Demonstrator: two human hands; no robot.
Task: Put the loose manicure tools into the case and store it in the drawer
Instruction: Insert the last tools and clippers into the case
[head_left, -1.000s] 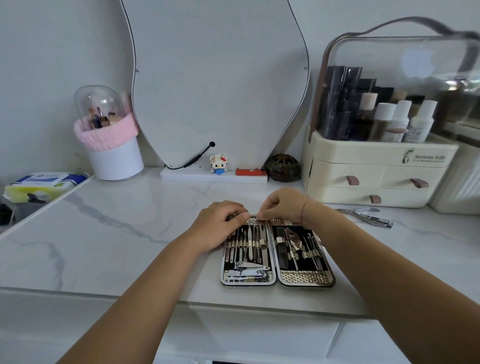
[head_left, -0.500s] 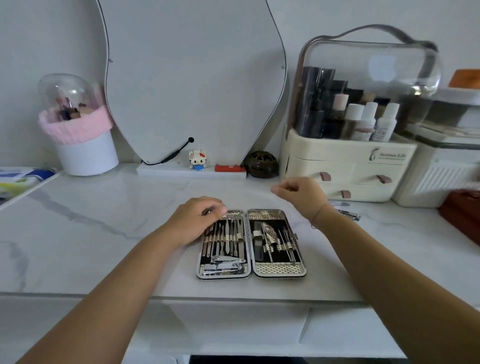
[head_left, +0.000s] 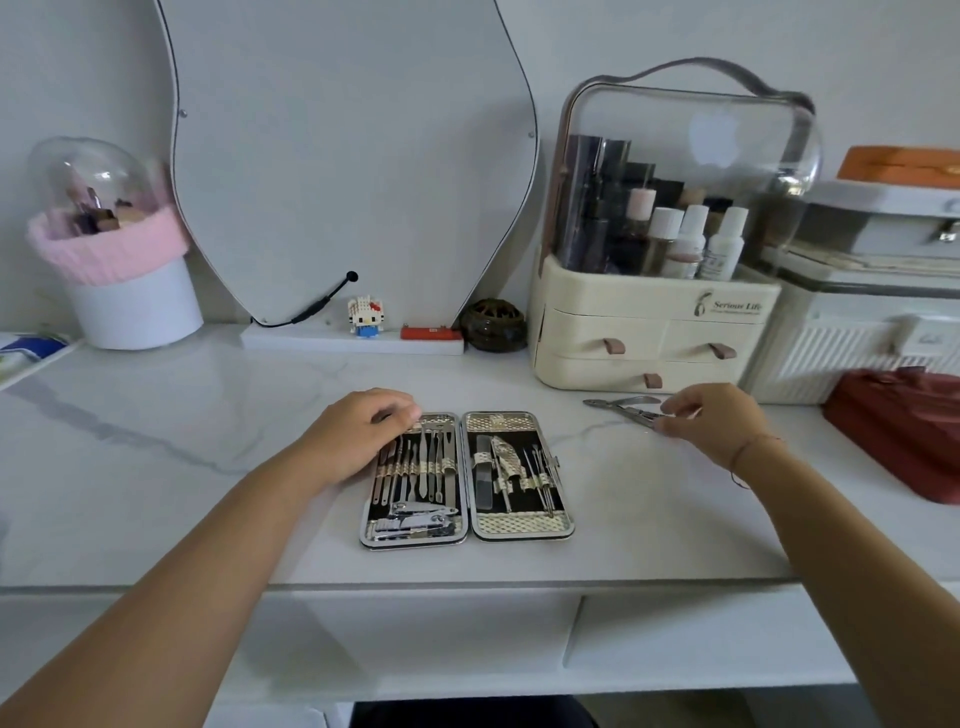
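An open manicure case (head_left: 519, 530) lies flat on the white marble counter, both halves filled with metal tools under gold straps. My left hand (head_left: 358, 431) rests curled on the case's upper left corner, pressing on it. To the right, loose silver nail nippers (head_left: 621, 406) lie on the counter in front of the cream organizer. My right hand (head_left: 711, 421) is at the nippers' handle end, fingertips touching them; a firm grip does not show. The cream organizer's drawers (head_left: 608, 345) are closed.
A cream cosmetics organizer (head_left: 654, 312) with a clear lid stands at the back right, a white ribbed box (head_left: 852, 353) beside it. A dark red pouch (head_left: 898, 431) lies at far right. A mirror (head_left: 343, 156), small figurine (head_left: 366, 317), dark round jar (head_left: 493, 325) and pink-rimmed brush holder (head_left: 130, 280) line the back.
My right hand left the top of the case and reached right to the loose nippers. The left hand stayed on the case. The view shifted rightward.
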